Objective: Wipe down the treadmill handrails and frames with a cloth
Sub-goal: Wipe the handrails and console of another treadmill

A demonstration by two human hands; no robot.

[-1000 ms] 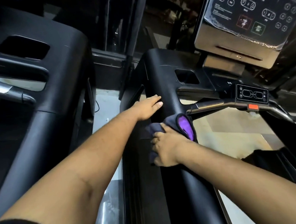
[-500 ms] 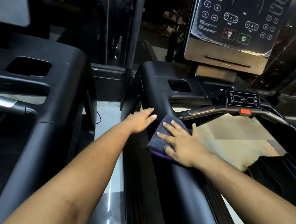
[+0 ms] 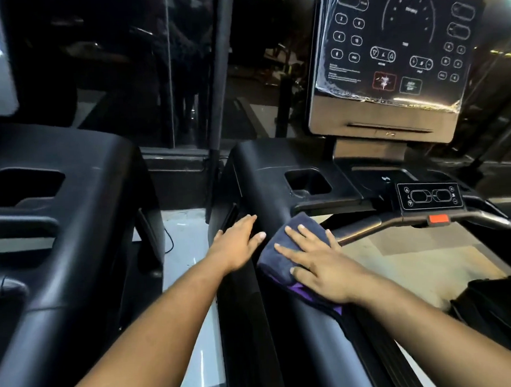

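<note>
A folded dark blue cloth (image 3: 276,251) with a purple underside lies on top of the treadmill's black left side frame (image 3: 312,347). My right hand (image 3: 317,264) presses flat on the cloth, fingers spread and straight. My left hand (image 3: 236,244) rests flat on the frame's left shoulder, just left of the cloth, fingers straight. The metal handrail (image 3: 365,227) runs right from the frame, past the cloth's far corner, toward a small control pad (image 3: 429,196) with an orange tab (image 3: 439,219).
The console screen (image 3: 389,56) stands up at the back right. A square cup recess (image 3: 307,181) is in the frame ahead of the cloth. A second treadmill's black frame (image 3: 81,232) fills the left, with a narrow gap of pale floor (image 3: 183,244) between.
My right hand went from gripping the bunched cloth to pressing it flat with spread fingers, a little farther up the frame. My left hand stayed resting on the frame's left side.
</note>
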